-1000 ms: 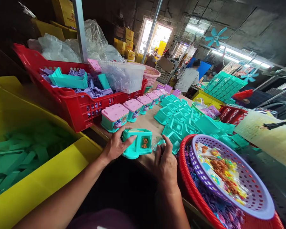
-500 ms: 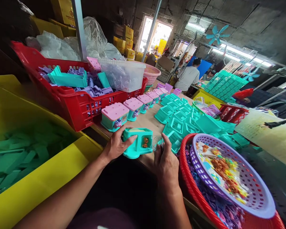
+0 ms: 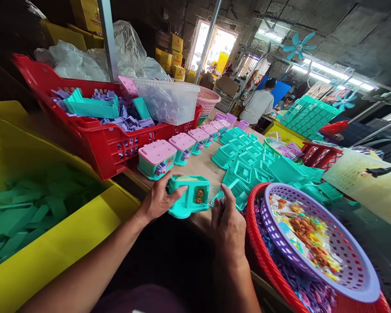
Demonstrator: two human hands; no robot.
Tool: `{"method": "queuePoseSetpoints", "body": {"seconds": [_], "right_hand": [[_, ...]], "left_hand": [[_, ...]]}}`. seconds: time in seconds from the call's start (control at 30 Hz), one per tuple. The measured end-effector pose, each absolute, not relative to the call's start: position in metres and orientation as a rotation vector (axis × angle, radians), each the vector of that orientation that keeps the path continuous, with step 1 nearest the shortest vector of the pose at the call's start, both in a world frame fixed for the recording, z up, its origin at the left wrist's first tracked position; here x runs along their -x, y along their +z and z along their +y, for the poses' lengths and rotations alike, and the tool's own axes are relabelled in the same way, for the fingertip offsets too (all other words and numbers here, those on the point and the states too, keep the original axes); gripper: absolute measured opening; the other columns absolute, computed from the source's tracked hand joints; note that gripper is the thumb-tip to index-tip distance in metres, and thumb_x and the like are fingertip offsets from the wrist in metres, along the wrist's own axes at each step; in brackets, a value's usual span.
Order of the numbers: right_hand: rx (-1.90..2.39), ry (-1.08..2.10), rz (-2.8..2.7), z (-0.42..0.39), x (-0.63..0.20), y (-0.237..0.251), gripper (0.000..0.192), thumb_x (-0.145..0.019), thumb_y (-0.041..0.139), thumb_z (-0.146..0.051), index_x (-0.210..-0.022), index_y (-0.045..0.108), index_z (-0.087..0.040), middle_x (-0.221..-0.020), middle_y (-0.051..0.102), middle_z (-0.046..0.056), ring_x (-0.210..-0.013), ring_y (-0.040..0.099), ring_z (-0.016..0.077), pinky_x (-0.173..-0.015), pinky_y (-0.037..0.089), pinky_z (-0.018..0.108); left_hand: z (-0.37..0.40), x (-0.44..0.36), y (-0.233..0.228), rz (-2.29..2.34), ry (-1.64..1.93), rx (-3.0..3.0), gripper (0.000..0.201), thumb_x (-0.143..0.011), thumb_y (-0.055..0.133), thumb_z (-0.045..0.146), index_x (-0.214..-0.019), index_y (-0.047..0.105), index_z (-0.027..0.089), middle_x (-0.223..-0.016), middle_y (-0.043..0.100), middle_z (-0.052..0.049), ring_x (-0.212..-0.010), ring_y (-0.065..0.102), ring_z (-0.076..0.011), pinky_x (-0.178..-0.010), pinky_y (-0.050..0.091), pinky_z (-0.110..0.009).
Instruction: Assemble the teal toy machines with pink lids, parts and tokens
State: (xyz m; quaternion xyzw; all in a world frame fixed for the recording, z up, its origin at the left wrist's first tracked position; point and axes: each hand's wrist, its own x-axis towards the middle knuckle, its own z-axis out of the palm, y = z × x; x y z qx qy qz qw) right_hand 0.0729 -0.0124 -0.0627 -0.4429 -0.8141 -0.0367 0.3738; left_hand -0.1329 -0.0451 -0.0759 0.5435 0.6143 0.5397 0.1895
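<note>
My left hand (image 3: pixel 159 198) is closed around the left end of a teal plastic toy case (image 3: pixel 185 206), the thumb lying across its front. A small brown animal figure (image 3: pixel 199 196) sits in the case's right-hand compartment. Just beside that compartment, my right hand (image 3: pixel 230 224) pinches a clear plastic piece (image 3: pixel 215 194); the piece is close to the case's edge, and I cannot tell whether they touch. Behind my left hand stands a row of teal boxes with pink lids (image 3: pixel 157 153). Many teal cases (image 3: pixel 241 173) lie beyond my right hand.
A red crate (image 3: pixel 99 145) of purple parts is at the left, beside a yellow box (image 3: pixel 52 234) of teal pieces. A purple basket (image 3: pixel 361 265) with small figures rests on a red basket (image 3: pixel 256 230) at the right. A person (image 3: pixel 257 106) is farther back.
My hands keep nearly the same pose around the case and the clear piece. My right hand has shifted very slightly to the right; the view has moved a little.
</note>
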Motion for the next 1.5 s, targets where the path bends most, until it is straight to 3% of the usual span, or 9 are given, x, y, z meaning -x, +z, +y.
{"method": "queuePoseSetpoints", "body": {"seconds": [0.33,0.63,0.8,1.03,1.27,1.5], "right_hand": [[1.182,-0.194,-2.116,-0.016,-0.069,-0.059,0.039,-0.1,0.041,-0.031,-0.132,0.053,-0.013,-0.075,0.069,0.004,-0.06,0.064,0.0149,-0.052,0.04,0.022],[1.258,-0.304,-2.185,-0.015,-0.063,-0.059,0.039,-0.099,0.041,-0.031,-0.132,0.051,-0.012,-0.062,0.064,0.002,-0.051,0.059,0.0149,-0.046,0.027,0.023],[1.225,-0.138,-2.283,-0.009,-0.062,-0.059,0.037,-0.099,0.04,-0.028,-0.132,0.045,-0.013,-0.062,0.063,0.0,-0.05,0.06,0.0154,-0.046,0.026,0.023],[1.123,0.232,-2.401,0.005,-0.066,-0.038,0.034,-0.099,0.035,-0.027,-0.131,0.039,-0.016,-0.073,0.066,0.002,-0.057,0.063,0.0161,-0.052,0.037,0.022],[1.313,-0.156,-2.272,-0.005,-0.057,-0.058,0.036,-0.099,0.035,-0.025,-0.131,0.043,-0.012,-0.06,0.061,0.001,-0.049,0.058,0.0158,-0.045,0.023,0.023],[1.289,0.001,-2.27,-0.009,-0.058,-0.056,0.041,-0.098,0.039,-0.026,-0.137,0.041,-0.013,-0.08,0.07,0.005,-0.065,0.067,0.0196,-0.052,0.041,0.025]], "left_hand": [[-0.046,0.132,-0.074,1.735,1.524,-1.568,0.037,-0.085,0.058,0.046,-0.11,0.06,0.019,-0.098,0.065,-0.003,-0.092,0.06,-0.0185,-0.089,0.047,-0.029],[-0.044,0.133,-0.075,1.707,1.513,-1.607,0.035,-0.086,0.057,0.043,-0.11,0.06,0.018,-0.101,0.065,-0.004,-0.095,0.059,-0.019,-0.092,0.046,-0.03],[-0.045,0.136,-0.07,1.686,1.461,-1.652,0.037,-0.087,0.055,0.044,-0.111,0.06,0.017,-0.102,0.066,-0.005,-0.094,0.061,-0.0198,-0.092,0.047,-0.031],[-0.043,0.139,-0.071,1.697,1.438,-1.599,0.041,-0.086,0.054,0.048,-0.111,0.06,0.016,-0.1,0.067,-0.006,-0.095,0.062,-0.0208,-0.092,0.048,-0.032],[-0.044,0.134,-0.067,1.708,1.451,-1.66,0.037,-0.086,0.055,0.044,-0.11,0.06,0.016,-0.102,0.065,-0.007,-0.096,0.061,-0.0207,-0.09,0.047,-0.031],[-0.047,0.128,-0.07,1.694,1.48,-1.613,0.04,-0.086,0.055,0.047,-0.111,0.059,0.016,-0.108,0.066,-0.009,-0.103,0.062,-0.0231,-0.097,0.047,-0.035]]}}
